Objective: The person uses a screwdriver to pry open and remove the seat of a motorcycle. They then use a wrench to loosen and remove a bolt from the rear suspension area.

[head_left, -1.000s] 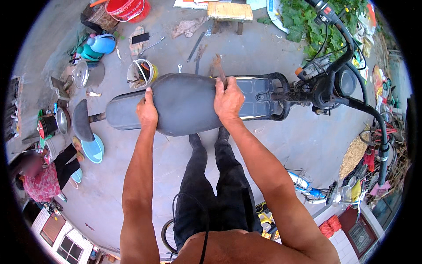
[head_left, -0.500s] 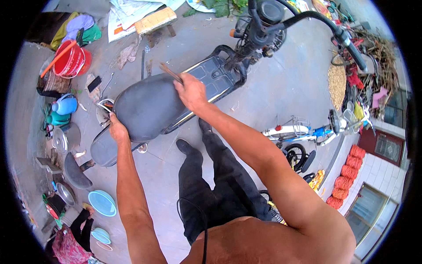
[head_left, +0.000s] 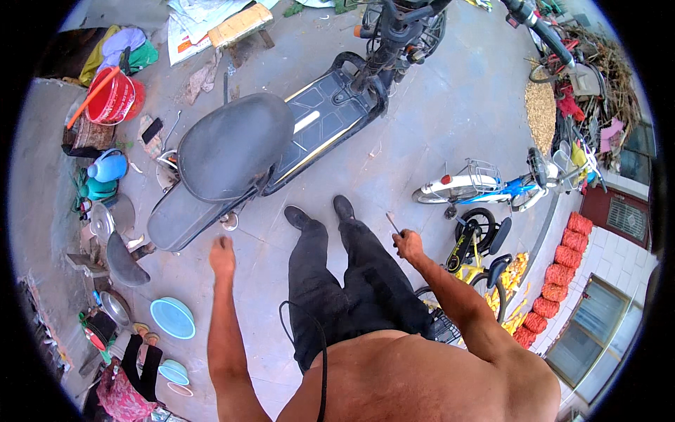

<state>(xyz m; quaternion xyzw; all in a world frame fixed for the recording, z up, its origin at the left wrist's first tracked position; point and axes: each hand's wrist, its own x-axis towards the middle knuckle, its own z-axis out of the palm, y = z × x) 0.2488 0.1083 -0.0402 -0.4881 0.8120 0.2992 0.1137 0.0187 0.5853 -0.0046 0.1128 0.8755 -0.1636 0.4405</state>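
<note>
A black scooter seat [head_left: 235, 148] lies on an electric scooter, with a long dark rear cushion [head_left: 190, 214] behind it and a black footboard [head_left: 323, 119] in front. My left hand [head_left: 222, 257] hangs beside the rear of the scooter, apart from it. Its fingers are curled in, and nothing shows in them. On the other side of my legs, my right hand [head_left: 408, 245] is closed round a slim stick-like tool [head_left: 392, 222]; its exact kind is too small to tell. Neither hand touches the seat.
Left of the scooter lie a red bucket [head_left: 133, 105], a wrench [head_left: 171, 130], a phone [head_left: 152, 129], a loose black seat [head_left: 125, 261] and a blue basin [head_left: 173, 318]. A person [head_left: 126, 390] sits lower left. Bicycles [head_left: 464, 188] stand right. A wooden stool [head_left: 241, 25] is at the far side.
Both hands have come away from the seat and back toward my body. The slim tool moved right and nearer with my right hand. My feet have shifted too.
</note>
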